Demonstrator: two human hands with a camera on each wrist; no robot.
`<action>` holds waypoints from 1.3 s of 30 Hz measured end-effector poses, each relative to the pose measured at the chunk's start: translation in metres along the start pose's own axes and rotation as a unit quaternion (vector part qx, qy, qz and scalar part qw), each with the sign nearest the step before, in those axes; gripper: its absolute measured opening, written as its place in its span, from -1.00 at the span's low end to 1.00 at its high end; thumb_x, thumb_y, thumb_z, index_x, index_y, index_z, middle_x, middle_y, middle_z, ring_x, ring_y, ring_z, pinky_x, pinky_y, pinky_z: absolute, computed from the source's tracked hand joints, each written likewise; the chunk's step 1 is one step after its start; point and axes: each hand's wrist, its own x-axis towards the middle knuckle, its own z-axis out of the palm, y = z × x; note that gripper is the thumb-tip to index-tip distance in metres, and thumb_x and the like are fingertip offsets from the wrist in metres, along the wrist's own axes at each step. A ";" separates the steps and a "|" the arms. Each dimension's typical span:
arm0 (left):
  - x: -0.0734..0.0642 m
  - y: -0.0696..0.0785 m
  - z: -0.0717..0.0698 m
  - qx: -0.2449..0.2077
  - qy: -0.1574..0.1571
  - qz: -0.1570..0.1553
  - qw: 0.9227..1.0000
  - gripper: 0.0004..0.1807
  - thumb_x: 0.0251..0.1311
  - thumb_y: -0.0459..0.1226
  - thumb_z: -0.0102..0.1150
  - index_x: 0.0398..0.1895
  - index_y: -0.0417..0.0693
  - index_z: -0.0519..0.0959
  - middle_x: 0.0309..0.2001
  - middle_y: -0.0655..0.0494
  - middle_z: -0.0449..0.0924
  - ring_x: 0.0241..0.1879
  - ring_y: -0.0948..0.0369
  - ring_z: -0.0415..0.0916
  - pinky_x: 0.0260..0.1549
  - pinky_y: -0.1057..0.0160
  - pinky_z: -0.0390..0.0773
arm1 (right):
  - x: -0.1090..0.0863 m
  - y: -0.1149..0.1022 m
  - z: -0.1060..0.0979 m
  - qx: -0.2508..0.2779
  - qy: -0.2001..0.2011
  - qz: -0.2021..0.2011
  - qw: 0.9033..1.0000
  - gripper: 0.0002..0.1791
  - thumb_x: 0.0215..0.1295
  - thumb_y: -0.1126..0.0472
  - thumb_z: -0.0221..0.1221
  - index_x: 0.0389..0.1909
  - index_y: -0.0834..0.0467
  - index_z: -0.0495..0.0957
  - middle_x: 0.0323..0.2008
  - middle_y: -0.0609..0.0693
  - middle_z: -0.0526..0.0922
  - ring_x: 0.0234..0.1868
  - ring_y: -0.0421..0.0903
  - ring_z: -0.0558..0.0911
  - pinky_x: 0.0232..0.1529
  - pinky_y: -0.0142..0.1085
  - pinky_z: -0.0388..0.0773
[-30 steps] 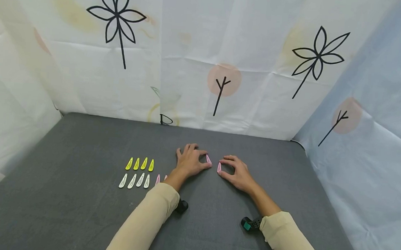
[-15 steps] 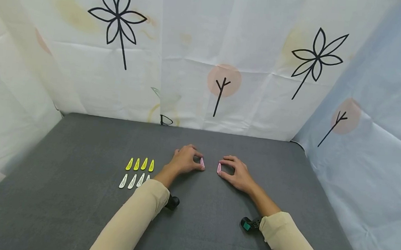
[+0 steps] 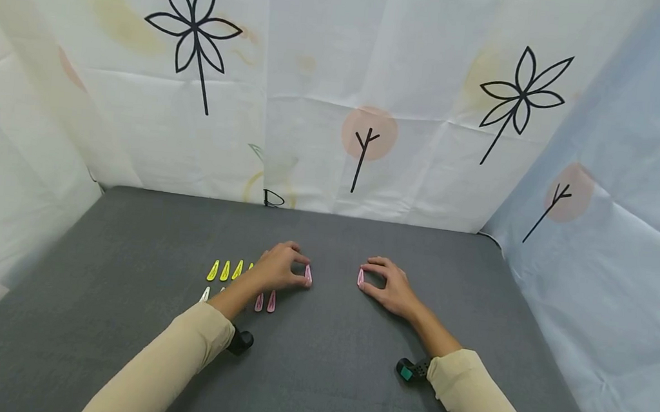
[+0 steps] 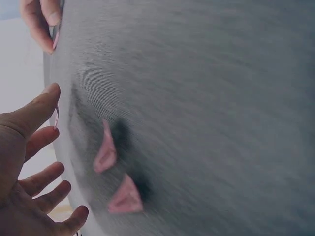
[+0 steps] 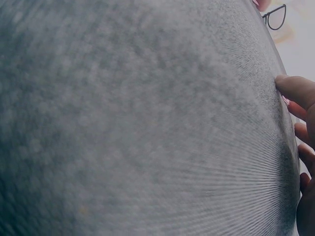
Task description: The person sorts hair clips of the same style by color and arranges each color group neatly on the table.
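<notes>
My left hand (image 3: 280, 268) pinches a pink snap hair clip (image 3: 308, 275) between thumb and index finger, the other fingers spread in the left wrist view. Two more pink hair clips (image 3: 265, 302) lie on the grey cloth just below that hand, side by side. Farther right, my right hand (image 3: 389, 287) pinches another pink hair clip (image 3: 361, 277) by its ends with thumb and finger. In the right wrist view the right fingers (image 5: 298, 91) cover most of this clip.
Several yellow hair clips (image 3: 225, 270) form a row on the grey table (image 3: 322, 373) at left, partly behind the left forearm. Of the white hair clips (image 3: 205, 294) below them, most are hidden by that arm. A white patterned curtain (image 3: 317, 69) stands behind the table.
My left hand has moved left with its pink clip, away from the right hand and toward the rows. Its forearm now covers most white clips. The right hand has stayed still.
</notes>
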 end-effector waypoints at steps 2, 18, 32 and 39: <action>-0.006 -0.003 -0.001 0.003 -0.003 0.010 1.000 -0.46 0.08 -0.02 0.48 0.11 -0.06 0.68 0.29 -0.18 0.43 0.32 -0.15 0.32 0.18 -0.33 0.28 | 0.000 0.000 0.000 0.000 0.000 0.000 1.000 -0.55 0.22 0.24 0.37 0.11 0.31 0.61 0.22 0.33 0.48 0.29 0.31 0.40 0.25 0.28 0.22; -0.045 -0.009 0.004 0.024 0.027 0.084 0.996 -0.46 -0.03 -0.02 0.54 0.02 -0.06 0.72 0.22 -0.18 0.49 0.28 -0.12 0.36 0.12 -0.26 0.37 | -0.001 0.002 0.001 0.004 0.000 0.000 1.000 -0.55 0.22 0.24 0.37 0.12 0.30 0.61 0.22 0.32 0.48 0.30 0.31 0.39 0.25 0.26 0.25; -0.066 -0.023 0.004 0.031 0.025 0.108 0.993 -0.49 0.00 -0.04 0.51 0.01 -0.09 0.72 0.16 -0.23 0.51 0.22 -0.14 0.42 0.14 -0.23 0.37 | 0.000 0.002 0.002 0.000 0.003 -0.007 1.000 -0.57 0.23 0.24 0.36 0.11 0.30 0.62 0.21 0.32 0.49 0.29 0.31 0.40 0.23 0.28 0.25; -0.066 -0.021 0.003 0.035 0.006 0.090 0.995 -0.48 0.01 -0.02 0.51 0.04 -0.04 0.72 0.20 -0.19 0.50 0.21 -0.13 0.45 0.15 -0.18 0.39 | 0.000 0.003 0.002 0.001 0.001 0.000 1.000 -0.57 0.24 0.22 0.36 0.11 0.28 0.62 0.21 0.29 0.49 0.30 0.29 0.40 0.24 0.28 0.22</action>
